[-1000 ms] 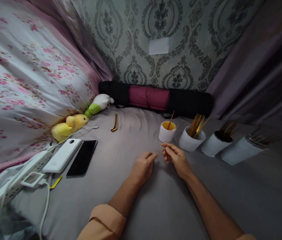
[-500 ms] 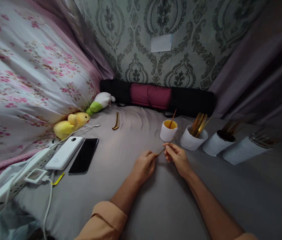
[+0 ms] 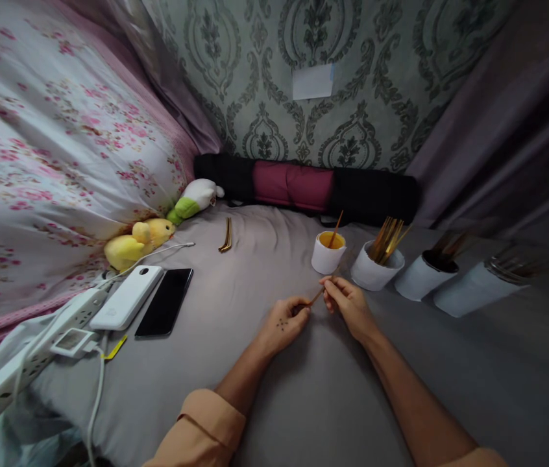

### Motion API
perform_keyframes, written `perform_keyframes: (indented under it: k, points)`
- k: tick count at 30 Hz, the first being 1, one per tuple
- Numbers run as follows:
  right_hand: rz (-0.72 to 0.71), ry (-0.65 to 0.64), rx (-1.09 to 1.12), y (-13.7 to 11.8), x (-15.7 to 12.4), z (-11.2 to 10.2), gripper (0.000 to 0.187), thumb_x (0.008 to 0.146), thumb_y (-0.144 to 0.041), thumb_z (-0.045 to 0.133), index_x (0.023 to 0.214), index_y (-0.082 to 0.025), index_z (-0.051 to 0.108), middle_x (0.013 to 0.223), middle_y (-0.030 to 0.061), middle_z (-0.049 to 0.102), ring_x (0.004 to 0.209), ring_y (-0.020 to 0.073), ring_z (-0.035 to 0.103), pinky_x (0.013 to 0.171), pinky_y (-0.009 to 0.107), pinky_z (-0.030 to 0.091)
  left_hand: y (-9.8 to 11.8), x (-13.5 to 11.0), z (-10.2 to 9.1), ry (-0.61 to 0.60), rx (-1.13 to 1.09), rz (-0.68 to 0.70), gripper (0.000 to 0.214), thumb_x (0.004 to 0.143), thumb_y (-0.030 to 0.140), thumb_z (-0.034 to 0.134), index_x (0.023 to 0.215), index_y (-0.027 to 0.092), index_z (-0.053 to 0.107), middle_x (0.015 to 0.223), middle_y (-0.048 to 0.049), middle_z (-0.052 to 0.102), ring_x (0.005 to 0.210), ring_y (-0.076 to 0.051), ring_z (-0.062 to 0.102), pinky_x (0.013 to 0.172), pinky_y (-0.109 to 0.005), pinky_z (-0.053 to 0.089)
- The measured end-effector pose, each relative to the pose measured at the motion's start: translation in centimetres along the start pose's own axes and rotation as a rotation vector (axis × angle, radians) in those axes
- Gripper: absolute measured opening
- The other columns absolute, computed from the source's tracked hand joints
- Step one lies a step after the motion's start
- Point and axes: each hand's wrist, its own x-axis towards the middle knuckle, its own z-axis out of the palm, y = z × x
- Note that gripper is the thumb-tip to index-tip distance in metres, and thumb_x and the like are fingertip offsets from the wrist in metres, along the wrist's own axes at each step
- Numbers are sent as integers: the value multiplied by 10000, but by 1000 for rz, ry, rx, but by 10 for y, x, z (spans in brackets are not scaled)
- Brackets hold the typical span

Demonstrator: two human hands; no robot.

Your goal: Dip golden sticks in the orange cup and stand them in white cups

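A grey bed sheet is seen covering the bed, with a pink floral quilt heaped along the left side. A long black roll with a maroon middle band is laid against the patterned wall at the back. Four white cylindrical cups are lined up on the right: a white cup with yellow inside holding one stick, a white cup full of golden sticks, and two more white cups, blurred. On the left, a white power strip, a white power bank and a black phone are laid side by side near a yellow plush duck.

The left hand and right hand are held close together, low over the sheet, just in front of the yellow-lined cup. A thin brown stick is pinched between them: left grip closed on its lower end, right grip closed on its upper end. The stick is tilted, rising to the right.
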Motion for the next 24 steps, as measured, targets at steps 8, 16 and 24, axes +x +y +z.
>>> perform_keyframes:
  k: [8, 16, 24]
  points:
    - [11, 11, 11, 2, 1, -1, 331, 726, -447, 525, 879, -160, 587, 582, -19, 489, 459, 82, 419, 413, 207, 324, 5, 0, -3, -162, -479, -247, 375, 694, 312, 564, 996, 97, 513, 695, -21, 550, 457, -46, 449, 391, -165, 309]
    - [-16, 8, -57, -1, 0, -4, 327, 739, -447, 501, 866, -158, 588, 547, -24, 459, 451, 86, 413, 414, 212, 328, 0, -1, -4, -271, -857, -380, 328, 697, 266, 587, 985, 117, 537, 725, -32, 565, 507, -48, 481, 428, -168, 312]
    - [-62, 25, -95, -1, 0, -4, 272, 761, -400, 480, 850, -162, 575, 547, -28, 451, 442, 82, 397, 411, 211, 310, 4, 0, -9, -259, -985, -447, 279, 700, 188, 577, 965, 104, 555, 746, -44, 571, 543, -48, 487, 463, -163, 323]
